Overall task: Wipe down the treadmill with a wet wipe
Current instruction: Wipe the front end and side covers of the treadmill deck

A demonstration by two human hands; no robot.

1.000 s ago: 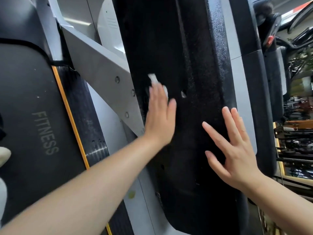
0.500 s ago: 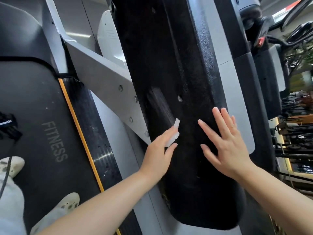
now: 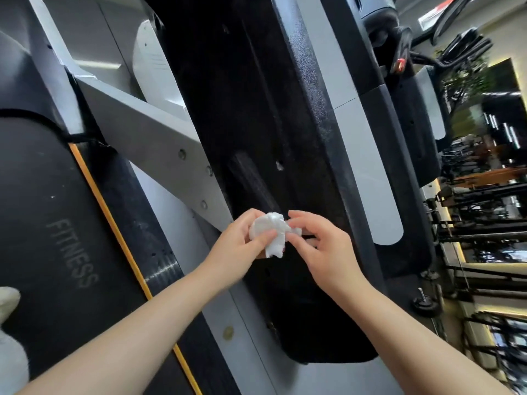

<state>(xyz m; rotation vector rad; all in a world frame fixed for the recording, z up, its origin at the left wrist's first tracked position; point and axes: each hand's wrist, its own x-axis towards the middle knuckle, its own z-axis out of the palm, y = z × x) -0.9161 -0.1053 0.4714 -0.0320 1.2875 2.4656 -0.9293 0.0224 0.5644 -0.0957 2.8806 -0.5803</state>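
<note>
The wet wipe [image 3: 271, 233], pressed to the treadmill's black side panel [image 3: 256, 109] a second earlier, had been lifted just off it and was pinched, crumpled, between the left hand [image 3: 238, 250] and right hand [image 3: 328, 249], probably for refolding.

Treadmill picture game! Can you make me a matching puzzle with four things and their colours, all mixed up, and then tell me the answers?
Things:
1. wet wipe, held by the left hand and right hand
2. stripe beside the belt
3. treadmill arm pad
4. slanted beam

Colours:
A. black
B. grey
C. white
D. orange

Pairs: 1-C, 2-D, 3-A, 4-B
</note>
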